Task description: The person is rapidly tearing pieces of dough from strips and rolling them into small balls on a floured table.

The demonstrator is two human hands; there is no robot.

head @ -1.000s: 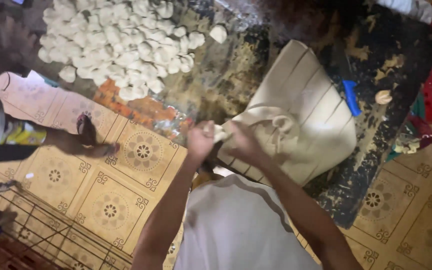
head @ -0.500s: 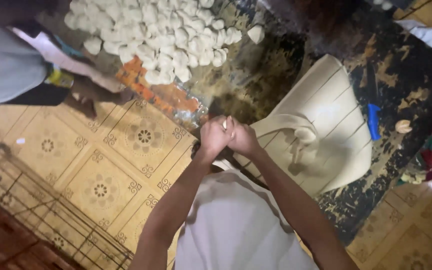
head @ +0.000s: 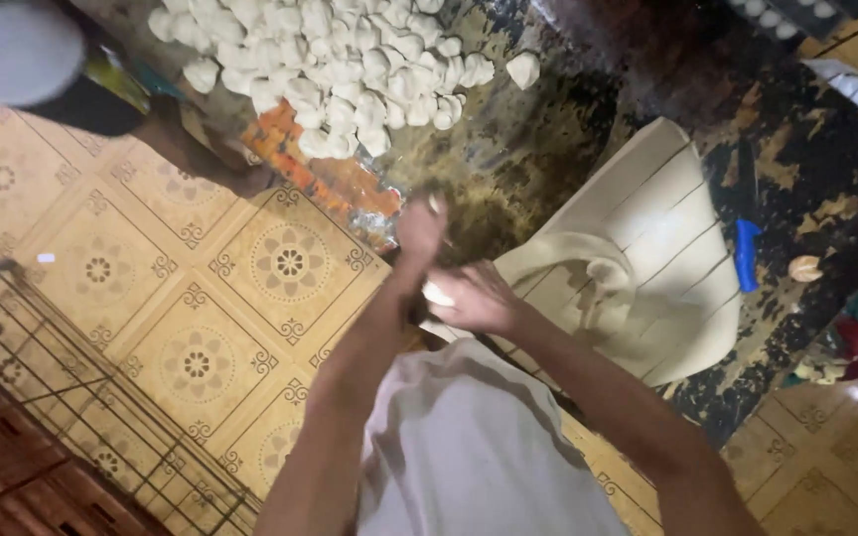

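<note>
My left hand [head: 419, 228] is stretched forward and blurred, just short of a big pile of white dough balls [head: 350, 60] on a dark mat [head: 528, 149]. I cannot tell whether anything is in its fingers. My right hand [head: 479, 298] stays closer to my body, cupped around a pale dough lump [head: 437, 293]. Both hands are above the near left corner of a cream slatted plastic board [head: 647, 258], which carries a strip of pale dough [head: 588, 268].
A blue-handled knife [head: 744, 253] and a loose dough piece [head: 804, 268] lie on the mat to the right. Orange foil wrapping [head: 330, 184] sits at the mat's edge. Another person's leg [head: 191, 149] rests on the patterned tile floor [head: 201, 328]. A wire rack [head: 81, 397] stands lower left.
My hands were pressed together in front of me. Now they are apart, and the left has moved forward toward the pile while the right keeps the lump.
</note>
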